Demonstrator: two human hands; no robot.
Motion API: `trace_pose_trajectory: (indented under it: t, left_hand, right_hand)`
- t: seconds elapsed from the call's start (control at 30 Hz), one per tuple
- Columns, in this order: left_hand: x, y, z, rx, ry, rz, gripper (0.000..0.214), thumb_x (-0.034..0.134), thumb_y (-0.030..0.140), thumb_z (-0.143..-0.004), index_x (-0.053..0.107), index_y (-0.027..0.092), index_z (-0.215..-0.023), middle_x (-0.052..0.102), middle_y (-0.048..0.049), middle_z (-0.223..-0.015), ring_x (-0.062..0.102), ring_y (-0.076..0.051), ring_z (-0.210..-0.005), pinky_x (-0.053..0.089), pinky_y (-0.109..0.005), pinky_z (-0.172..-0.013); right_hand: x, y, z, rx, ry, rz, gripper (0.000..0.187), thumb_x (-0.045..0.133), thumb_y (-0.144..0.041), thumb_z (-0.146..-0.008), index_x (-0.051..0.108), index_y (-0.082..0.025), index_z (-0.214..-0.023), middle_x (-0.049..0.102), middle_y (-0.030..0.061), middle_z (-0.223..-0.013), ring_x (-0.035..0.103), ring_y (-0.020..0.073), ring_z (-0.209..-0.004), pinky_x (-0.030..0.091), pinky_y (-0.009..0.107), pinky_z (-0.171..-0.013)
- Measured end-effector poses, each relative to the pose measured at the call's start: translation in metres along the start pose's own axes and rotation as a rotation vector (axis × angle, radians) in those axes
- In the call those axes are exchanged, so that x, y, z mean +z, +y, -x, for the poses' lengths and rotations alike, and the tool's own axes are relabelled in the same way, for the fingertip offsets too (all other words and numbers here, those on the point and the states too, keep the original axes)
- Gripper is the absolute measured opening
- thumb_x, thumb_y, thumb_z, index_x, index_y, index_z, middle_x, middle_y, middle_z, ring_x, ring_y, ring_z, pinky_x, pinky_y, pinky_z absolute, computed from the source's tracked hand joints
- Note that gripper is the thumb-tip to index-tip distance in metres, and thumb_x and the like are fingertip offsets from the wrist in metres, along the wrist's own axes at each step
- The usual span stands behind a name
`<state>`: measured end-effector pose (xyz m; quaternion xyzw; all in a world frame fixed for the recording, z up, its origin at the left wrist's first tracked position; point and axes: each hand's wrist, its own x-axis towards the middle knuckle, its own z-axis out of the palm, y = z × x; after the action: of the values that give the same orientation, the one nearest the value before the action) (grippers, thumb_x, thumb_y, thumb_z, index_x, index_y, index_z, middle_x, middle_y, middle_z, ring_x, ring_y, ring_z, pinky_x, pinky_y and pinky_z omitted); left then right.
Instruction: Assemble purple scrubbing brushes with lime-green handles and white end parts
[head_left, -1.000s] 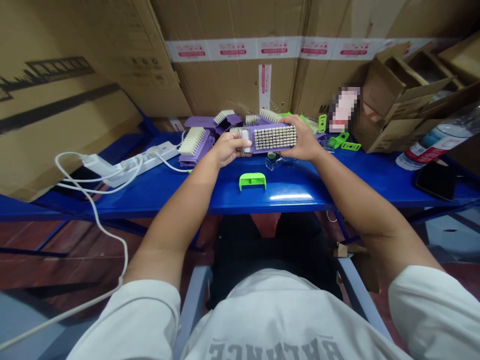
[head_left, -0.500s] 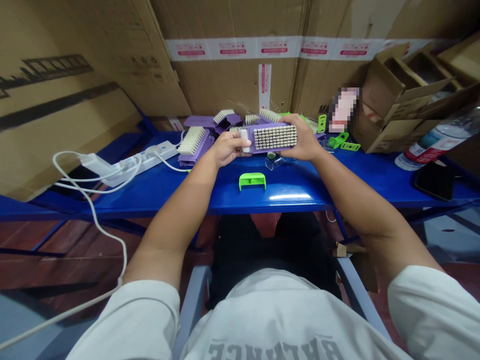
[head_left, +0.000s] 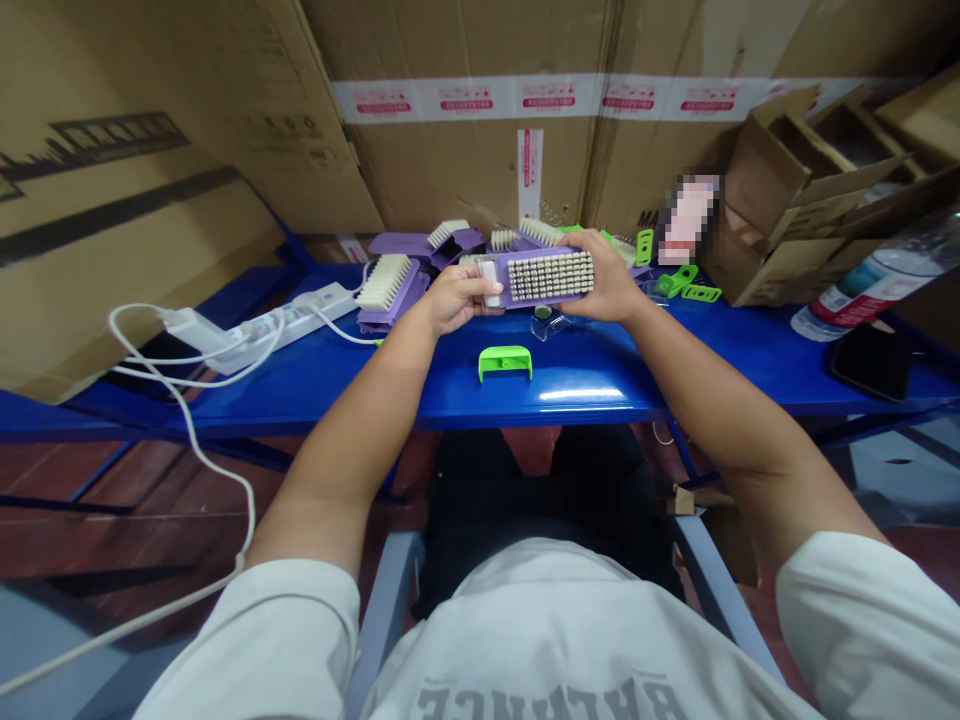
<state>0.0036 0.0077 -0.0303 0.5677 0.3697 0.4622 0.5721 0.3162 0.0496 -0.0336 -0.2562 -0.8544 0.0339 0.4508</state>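
Above the middle of the blue table, a purple bristle brush is held level with its bristles facing up. Its left end is clasped by the left hand, fingers curled closed around it; its right end is gripped just as firmly by the right hand. Just below, a green plastic clip is lying on the tabletop, and further purple brushes are piled toward the rear edge.
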Motion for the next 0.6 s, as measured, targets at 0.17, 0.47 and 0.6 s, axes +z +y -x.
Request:
trace_pose_trajectory:
  t: [0.17, 0.47, 0.6]
  left_hand:
    - [0.002, -0.001, -0.001, 0.002, 0.006, -0.001, 0.056, 0.101, 0.033, -0.061, 0.086, 0.016, -0.112, 0.091, -0.0129, -0.104, 0.089, -0.034, -0.102, 0.076, -0.048, -0.094]
    - [0.011, 0.003, 0.002, 0.077, 0.077, 0.036, 0.076, 0.100, 0.032, -0.064, 0.071, 0.032, -0.134, 0.083, -0.0021, -0.122, 0.082, -0.024, -0.093, 0.074, -0.041, -0.086]
    - [0.011, 0.000, -0.002, 0.214, 0.082, -0.005, 0.083, 0.108, 0.038, -0.059, 0.070, 0.031, -0.132, 0.080, -0.0059, -0.135, 0.081, -0.033, -0.127, 0.070, -0.043, -0.106]
  right_hand:
    - [0.001, 0.006, 0.001, 0.000, -0.004, -0.003, 0.099, 0.101, -0.086, -0.062, 0.073, -0.031, -0.139, 0.080, 0.0135, -0.141, 0.072, 0.0467, -0.136, 0.056, 0.074, -0.127]
    - [0.003, 0.013, 0.005, 0.107, 0.039, -0.092, 0.125, 0.100, -0.097, -0.055, 0.061, -0.032, -0.155, 0.073, 0.0130, -0.149, 0.072, 0.0458, -0.137, 0.060, 0.074, -0.124]
    - [0.005, 0.018, 0.005, 0.112, 0.061, -0.097, 0.133, 0.094, -0.106, -0.055, 0.056, -0.034, -0.160, 0.069, 0.0120, -0.148, 0.070, 0.0469, -0.139, 0.061, 0.077, -0.123]
